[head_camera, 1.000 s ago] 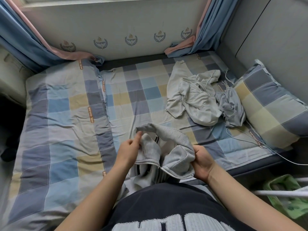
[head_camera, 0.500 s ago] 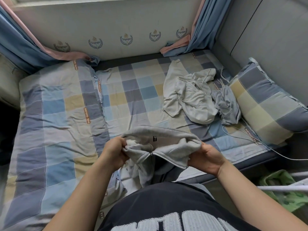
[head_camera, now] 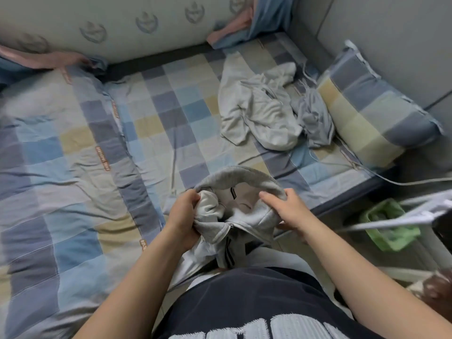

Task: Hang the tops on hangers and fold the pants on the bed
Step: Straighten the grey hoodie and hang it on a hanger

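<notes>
I hold a grey zip-up hoodie (head_camera: 234, 177) bunched up over the near edge of the bed (head_camera: 80, 148). My left hand (head_camera: 184, 216) clutches a wad of its fabric on the left. On the right, my right hand (head_camera: 287, 206) grips the neck opening, thumb inside it. The collar gapes toward me, showing a small black label and the zipper hanging below. Farther back on the bed lie a crumpled whitish top (head_camera: 256, 111) and a grey-blue garment (head_camera: 315, 118) beside it. A white hanger (head_camera: 415, 216) pokes in from the right edge.
A checked pillow (head_camera: 374, 111) leans at the bed's right end, with a white cable (head_camera: 381, 177) trailing off the mattress. A green bin (head_camera: 389, 221) stands on the floor at right. Blue and pink curtains (head_camera: 244, 25) hang at the far wall.
The view has tilted down and closer. My hands have turned the hoodie so its neck opening faces me, and my right hand has shifted onto the collar's inner edge.
</notes>
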